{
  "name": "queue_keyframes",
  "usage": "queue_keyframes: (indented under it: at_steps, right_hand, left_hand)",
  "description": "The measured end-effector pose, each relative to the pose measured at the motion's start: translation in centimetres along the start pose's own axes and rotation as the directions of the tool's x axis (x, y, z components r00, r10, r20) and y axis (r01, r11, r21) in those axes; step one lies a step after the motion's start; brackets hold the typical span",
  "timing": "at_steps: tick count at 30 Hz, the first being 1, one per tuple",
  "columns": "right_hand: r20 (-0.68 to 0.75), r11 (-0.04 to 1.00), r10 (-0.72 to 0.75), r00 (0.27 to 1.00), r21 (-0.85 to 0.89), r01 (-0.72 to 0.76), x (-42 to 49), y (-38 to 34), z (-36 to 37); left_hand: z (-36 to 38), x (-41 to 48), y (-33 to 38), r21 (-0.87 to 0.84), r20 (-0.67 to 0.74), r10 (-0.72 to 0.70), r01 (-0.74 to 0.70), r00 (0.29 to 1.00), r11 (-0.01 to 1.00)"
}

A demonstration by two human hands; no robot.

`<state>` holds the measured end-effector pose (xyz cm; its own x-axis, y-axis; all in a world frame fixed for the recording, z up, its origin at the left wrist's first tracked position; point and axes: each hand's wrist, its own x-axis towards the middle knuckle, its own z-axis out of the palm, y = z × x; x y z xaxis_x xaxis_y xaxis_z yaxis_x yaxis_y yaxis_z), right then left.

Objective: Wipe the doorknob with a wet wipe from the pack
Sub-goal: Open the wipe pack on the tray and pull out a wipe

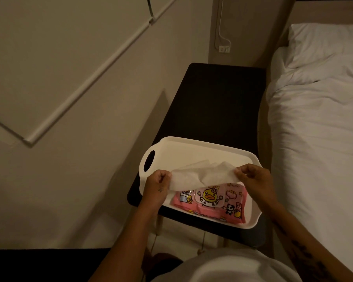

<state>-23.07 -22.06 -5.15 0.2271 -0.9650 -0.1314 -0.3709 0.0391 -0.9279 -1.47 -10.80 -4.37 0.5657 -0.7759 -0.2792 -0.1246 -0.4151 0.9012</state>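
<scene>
A white wet wipe (200,177) is stretched out between my two hands above the tray. My left hand (158,185) pinches its left edge and my right hand (253,178) pinches its right edge. Under the wipe lies the pink wipe pack (212,204), printed with a yellow duck and a panda, flat in the white tray (183,151). No doorknob is in view.
The tray sits on a dark bedside table (216,102) with its near end over the table's edge. A bed with white sheets (318,129) borders the right. A beige wall (69,58) is on the left, and a wall socket (224,49) with a cable behind.
</scene>
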Motion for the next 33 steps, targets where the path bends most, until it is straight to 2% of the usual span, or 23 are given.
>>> queue_keyframes:
  at_steps: [9,14,22,25,28,31,33]
  right_hand:
    - [-0.183,0.998,0.055,0.982,0.031,-0.05,0.7,0.3,-1.7]
    - [-0.131,0.997,0.078,0.988,0.001,-0.079,0.7,1.1,-1.7]
    - [-0.065,0.988,0.042,0.997,-0.143,-0.051,0.8,2.4,-1.5]
    - [-0.053,0.96,-0.03,0.998,-0.281,0.014,0.9,2.4,-1.3]
    - [0.014,0.893,-0.146,0.989,-0.428,0.137,0.7,2.3,-0.6]
    - [0.145,0.85,-0.22,0.965,-0.456,0.262,0.5,1.5,0.5]
    - [0.291,0.786,-0.23,0.928,-0.507,0.354,0.5,1.1,1.3]
  left_hand:
    - [-1.4,0.4,-0.5,0.064,-0.093,-0.007,0.013,0.996,0.998]
    - [-1.2,0.2,-1.3,0.088,-0.089,-0.031,0.039,0.996,0.995]
    - [-0.6,-0.2,-2.4,0.086,-0.104,-0.094,0.103,0.99,0.991]
    - [-0.4,0.0,-2.5,0.238,-0.071,-0.073,0.088,0.995,0.967]
    - [0.4,0.0,-2.5,0.395,-0.013,0.026,-0.018,1.0,0.918]
    - [1.9,0.0,-1.8,0.525,0.126,0.12,-0.169,0.985,0.834]
    - [2.9,0.1,-1.5,0.647,0.22,0.095,-0.218,0.971,0.73]
